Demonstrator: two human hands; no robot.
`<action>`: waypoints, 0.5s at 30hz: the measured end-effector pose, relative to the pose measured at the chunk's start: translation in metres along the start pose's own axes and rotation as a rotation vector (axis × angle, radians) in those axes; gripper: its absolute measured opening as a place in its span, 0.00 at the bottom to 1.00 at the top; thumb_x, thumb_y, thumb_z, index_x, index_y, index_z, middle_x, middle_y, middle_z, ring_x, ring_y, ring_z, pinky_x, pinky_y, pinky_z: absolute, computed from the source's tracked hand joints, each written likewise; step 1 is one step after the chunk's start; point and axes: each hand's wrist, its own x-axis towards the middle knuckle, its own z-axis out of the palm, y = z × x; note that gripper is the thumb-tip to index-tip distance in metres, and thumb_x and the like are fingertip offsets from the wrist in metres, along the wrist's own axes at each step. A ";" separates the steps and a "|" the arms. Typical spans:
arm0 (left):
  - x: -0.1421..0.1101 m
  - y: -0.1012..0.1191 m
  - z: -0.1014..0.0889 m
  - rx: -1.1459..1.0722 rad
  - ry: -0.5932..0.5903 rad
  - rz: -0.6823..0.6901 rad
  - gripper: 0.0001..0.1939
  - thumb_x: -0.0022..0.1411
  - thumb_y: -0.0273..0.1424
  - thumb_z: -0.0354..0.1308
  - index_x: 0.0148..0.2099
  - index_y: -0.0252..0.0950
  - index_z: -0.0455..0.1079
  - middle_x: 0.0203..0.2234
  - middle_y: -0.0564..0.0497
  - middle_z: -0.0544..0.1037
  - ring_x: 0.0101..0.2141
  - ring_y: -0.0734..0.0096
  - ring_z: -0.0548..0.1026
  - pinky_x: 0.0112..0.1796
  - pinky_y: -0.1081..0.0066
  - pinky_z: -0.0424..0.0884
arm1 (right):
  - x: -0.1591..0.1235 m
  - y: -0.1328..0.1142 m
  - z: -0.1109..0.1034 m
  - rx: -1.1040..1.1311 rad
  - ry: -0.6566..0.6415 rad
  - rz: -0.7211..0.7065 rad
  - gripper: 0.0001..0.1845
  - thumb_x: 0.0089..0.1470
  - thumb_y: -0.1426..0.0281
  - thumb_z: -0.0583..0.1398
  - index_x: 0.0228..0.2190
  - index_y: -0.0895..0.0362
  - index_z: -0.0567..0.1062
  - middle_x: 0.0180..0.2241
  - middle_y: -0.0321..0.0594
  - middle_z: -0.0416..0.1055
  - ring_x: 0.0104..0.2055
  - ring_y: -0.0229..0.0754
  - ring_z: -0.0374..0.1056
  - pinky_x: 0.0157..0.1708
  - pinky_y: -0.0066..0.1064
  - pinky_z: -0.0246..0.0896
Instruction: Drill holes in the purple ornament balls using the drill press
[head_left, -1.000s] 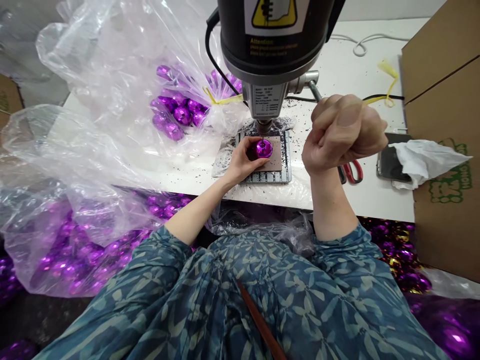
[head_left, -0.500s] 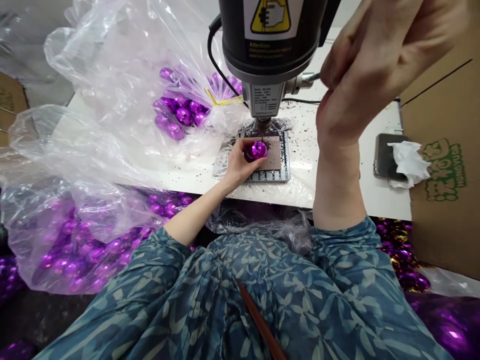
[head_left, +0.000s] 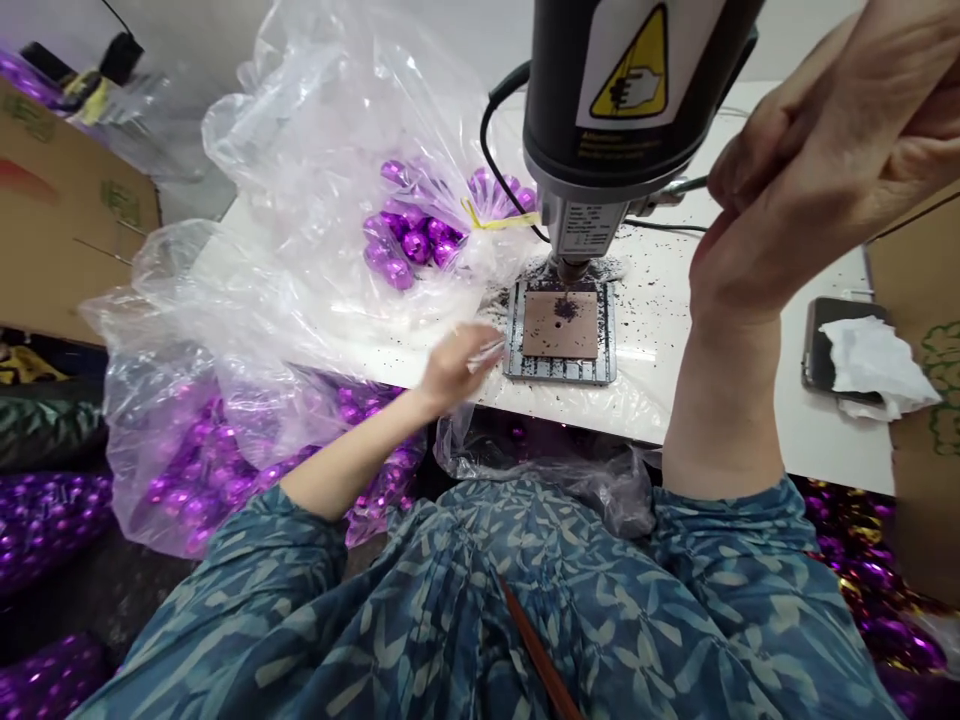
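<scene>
My left hand [head_left: 459,365] hovers at the table's front edge, left of the drill press base [head_left: 559,370]. Its fingers are smeared by motion but look stretched out and apart, with no ball visible in them. At the upper right my right hand [head_left: 810,190] is closed round the feed handle [head_left: 688,186] of the drill press [head_left: 622,110]. Beneath the chuck [head_left: 572,268] lies a brown board [head_left: 544,335] with a small hole and dark shavings on it. One purple ball [head_left: 516,431] shows below the table edge, near clear plastic.
A clear plastic bag [head_left: 300,130] holds purple mirrored balls [head_left: 416,246] at the left. More balls [head_left: 217,470] lie in plastic below. On the right are a phone [head_left: 819,345], a crumpled tissue [head_left: 870,360] and a cardboard box [head_left: 930,450]. Shavings dot the white table [head_left: 645,370].
My left hand has moved away from the board toward the table's front edge, and the purple ball is gone from the board. My right hand stays on the feed handle. The view has shifted.
</scene>
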 end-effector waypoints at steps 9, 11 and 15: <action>0.095 -0.172 -0.030 0.150 -0.009 -0.507 0.21 0.44 0.29 0.74 0.42 0.38 0.73 0.36 0.47 0.76 0.44 0.50 0.75 0.55 0.46 0.70 | 0.002 0.014 -0.007 -0.042 0.018 -0.065 0.25 0.50 0.50 0.63 0.17 0.59 0.73 0.16 0.32 0.53 0.16 0.24 0.51 0.21 0.27 0.43; 0.095 -0.172 -0.035 0.121 0.005 -0.523 0.25 0.43 0.29 0.76 0.43 0.38 0.71 0.37 0.48 0.75 0.42 0.54 0.74 0.54 0.47 0.72 | 0.001 0.015 -0.009 -0.029 0.005 -0.086 0.24 0.51 0.51 0.63 0.20 0.59 0.77 0.16 0.32 0.52 0.16 0.24 0.52 0.20 0.26 0.42; 0.093 -0.135 -0.053 -0.038 0.229 -0.517 0.29 0.52 0.40 0.78 0.49 0.43 0.65 0.41 0.50 0.74 0.44 0.61 0.73 0.51 0.52 0.75 | -0.004 0.010 -0.010 -0.015 -0.057 -0.105 0.15 0.58 0.60 0.62 0.30 0.59 0.83 0.17 0.32 0.53 0.19 0.22 0.52 0.22 0.21 0.45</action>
